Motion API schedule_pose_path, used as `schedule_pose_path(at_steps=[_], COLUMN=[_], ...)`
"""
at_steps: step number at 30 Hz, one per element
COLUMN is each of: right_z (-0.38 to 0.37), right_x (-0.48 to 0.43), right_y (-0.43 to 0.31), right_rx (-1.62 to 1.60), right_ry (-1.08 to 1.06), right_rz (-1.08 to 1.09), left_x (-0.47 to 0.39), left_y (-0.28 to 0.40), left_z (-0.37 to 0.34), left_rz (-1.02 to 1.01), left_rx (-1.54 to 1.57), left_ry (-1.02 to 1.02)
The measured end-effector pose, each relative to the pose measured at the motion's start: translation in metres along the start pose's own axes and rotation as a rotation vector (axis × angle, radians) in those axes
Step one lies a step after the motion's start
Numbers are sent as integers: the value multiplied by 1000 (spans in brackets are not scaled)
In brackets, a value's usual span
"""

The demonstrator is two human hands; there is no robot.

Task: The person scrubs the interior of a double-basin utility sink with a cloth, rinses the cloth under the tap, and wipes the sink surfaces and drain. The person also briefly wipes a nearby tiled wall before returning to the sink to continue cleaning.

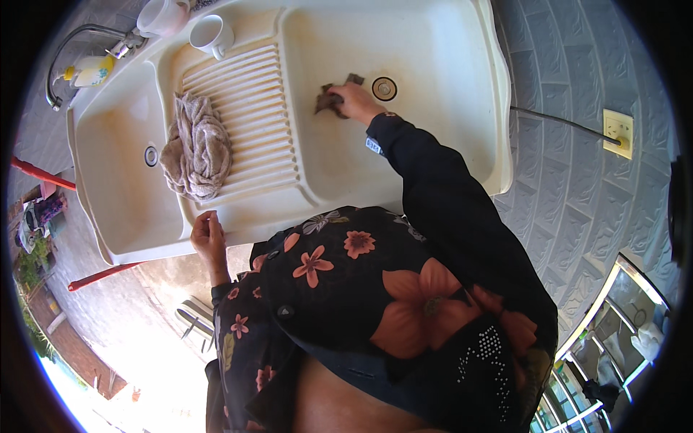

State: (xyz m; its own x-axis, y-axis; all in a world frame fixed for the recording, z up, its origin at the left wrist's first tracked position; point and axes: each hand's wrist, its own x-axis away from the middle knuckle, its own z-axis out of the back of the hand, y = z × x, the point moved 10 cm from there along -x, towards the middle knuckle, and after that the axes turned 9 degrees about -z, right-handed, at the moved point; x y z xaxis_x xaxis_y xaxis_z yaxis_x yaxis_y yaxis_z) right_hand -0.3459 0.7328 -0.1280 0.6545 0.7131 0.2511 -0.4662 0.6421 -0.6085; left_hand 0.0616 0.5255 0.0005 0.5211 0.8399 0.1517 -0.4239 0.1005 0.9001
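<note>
My right hand (358, 103) is shut on a crumpled dark brown cloth (328, 102), pressed to the floor of the large right-hand basin (352, 157) of a white sink. A round drain (384, 89) lies just to the right of that hand. At the sink's front rim, my left hand (208, 234) has its fingers curled in, and no object shows in it. Above it, a bunched beige-brown towel (197, 149) lies across the left part of the ridged drainboard (260, 119) and overhangs the small left basin (122, 200).
A white mug (211, 35) and a pale plastic container (162, 17) stand at the back. Beside the curved metal faucet (81, 30) is a yellow-topped pump bottle (91, 71). A cable runs to a wall socket (618, 133) at right. Red bars (103, 276) show at the sink's left.
</note>
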Motion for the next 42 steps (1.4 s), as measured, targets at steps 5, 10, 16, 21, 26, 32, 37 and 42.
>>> schedule_pose_path(at_steps=[5, 10, 16, 21, 26, 32, 37, 42], right_z=[105, 161, 54, 68, 149, 114, 53, 46], right_x=[13, 44, 62, 35, 49, 74, 68, 60], right_y=[155, 184, 174, 116, 129, 118, 100, 103], right_rx=[-159, 345, -126, -537, -422, 150, 202, 316], right_ry=[155, 319, -111, 30, 240, -187, -315, -328], right_rz=[-527, -514, -783, -533, -567, -548, -455, -522], left_x=[1, 1, 0, 1, 2, 1, 1, 1], left_y=[-2, -5, -6, -5, -1, -1, -7, -7], left_z=[0, 0, 2, -1, -1, -1, 1, 2], left_rz=[-16, -21, -22, -12, -26, -44, -28, -44], left_rx=[10, 37, 8, 66, 52, 28, 52, 25], left_ry=[10, 2, 22, 0, 7, -9, 12, 21])
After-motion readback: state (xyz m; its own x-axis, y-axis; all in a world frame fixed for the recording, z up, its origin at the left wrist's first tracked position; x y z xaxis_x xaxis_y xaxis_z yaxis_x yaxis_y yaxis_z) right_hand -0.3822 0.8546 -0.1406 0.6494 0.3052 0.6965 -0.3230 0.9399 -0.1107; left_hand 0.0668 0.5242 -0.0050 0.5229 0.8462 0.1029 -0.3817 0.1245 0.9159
